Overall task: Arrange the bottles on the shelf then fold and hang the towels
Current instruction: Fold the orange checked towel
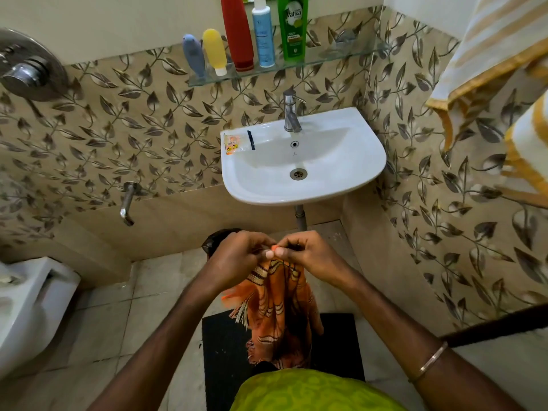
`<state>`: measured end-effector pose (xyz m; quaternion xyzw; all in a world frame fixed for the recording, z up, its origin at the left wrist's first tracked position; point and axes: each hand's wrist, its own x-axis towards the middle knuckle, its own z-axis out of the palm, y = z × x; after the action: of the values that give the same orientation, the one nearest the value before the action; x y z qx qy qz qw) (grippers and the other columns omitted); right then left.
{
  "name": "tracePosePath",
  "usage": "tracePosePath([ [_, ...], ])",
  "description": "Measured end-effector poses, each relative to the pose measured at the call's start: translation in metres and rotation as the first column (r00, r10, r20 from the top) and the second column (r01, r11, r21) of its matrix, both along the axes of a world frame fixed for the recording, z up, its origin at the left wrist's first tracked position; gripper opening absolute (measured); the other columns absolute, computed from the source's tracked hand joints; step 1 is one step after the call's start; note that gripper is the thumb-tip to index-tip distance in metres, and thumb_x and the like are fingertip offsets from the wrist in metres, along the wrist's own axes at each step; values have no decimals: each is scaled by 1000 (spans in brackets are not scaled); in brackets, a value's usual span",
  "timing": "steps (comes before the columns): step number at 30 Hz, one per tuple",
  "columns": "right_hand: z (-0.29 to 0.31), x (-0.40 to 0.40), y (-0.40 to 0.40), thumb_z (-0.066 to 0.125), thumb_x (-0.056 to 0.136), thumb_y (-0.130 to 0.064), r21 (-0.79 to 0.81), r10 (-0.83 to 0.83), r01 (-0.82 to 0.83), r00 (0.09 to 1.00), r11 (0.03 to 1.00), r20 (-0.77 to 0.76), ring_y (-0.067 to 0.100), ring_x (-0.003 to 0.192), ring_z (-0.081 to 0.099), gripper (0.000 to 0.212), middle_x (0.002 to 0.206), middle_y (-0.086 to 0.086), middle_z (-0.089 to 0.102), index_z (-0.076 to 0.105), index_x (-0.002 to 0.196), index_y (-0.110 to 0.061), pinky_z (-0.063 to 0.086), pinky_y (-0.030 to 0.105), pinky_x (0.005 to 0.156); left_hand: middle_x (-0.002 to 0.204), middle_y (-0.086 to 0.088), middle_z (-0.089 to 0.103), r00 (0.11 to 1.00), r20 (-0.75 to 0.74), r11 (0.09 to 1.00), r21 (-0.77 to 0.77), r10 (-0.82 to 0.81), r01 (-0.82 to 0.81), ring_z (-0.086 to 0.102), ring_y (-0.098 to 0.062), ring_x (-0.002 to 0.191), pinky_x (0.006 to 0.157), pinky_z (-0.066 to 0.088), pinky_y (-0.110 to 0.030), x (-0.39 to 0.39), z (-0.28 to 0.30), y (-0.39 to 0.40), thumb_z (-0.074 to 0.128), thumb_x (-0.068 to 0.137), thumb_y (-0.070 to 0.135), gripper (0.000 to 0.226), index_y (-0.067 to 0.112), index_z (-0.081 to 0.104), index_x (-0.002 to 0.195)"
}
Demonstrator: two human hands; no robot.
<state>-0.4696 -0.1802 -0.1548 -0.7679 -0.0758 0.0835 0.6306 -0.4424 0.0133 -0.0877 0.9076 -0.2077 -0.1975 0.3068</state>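
An orange patterned towel [278,310] with a fringed edge hangs down in front of me below the sink. My left hand [237,256] and my right hand [308,253] pinch its top edge side by side, their fingertips touching. On the glass shelf [341,56] above the sink stand several bottles in a row: a grey-blue tube [194,56], a yellow tube [214,50], a red bottle [237,31], a white and blue bottle [263,34] and a green bottle [293,28]. A white and gold striped towel [492,51] hangs at the upper right.
A white sink [355,161] with a steel tap [292,112] holds an orange sachet [234,143] on its left rim. A wall spout [127,204] and shower valve [28,66] are on the left wall. A toilet [26,310] stands lower left, a black mat [225,351] underfoot.
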Motion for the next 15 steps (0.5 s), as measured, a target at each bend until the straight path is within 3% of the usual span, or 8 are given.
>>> tracePosePath([
  [5,-4,-5,0,78,88,-33,25,-45,45,999,999,10,4,83,69,10,86,-5,76,78,90,-23,51,27,74,85,8,70,993,98,997,51,58,-63,66,-7,82,78,59,-41,-3,8,-6,68,92,21,4,21,73,92],
  [11,-22,-10,-2,80,86,-18,63,-5,5,1000,998,4,2,80,69,7,80,-9,74,76,84,-24,52,20,72,82,12,71,987,149,998,-20,65,-62,68,-4,79,74,61,-39,-7,17,-8,68,92,12,17,27,72,83],
  [15,-42,-10,-5,84,81,-26,26,-34,35,999,999,-21,14,91,71,8,91,-6,72,78,86,-23,59,39,85,81,8,73,982,147,992,-71,117,-107,70,-9,77,72,62,-43,-8,26,-5,70,91,13,17,26,71,81],
])
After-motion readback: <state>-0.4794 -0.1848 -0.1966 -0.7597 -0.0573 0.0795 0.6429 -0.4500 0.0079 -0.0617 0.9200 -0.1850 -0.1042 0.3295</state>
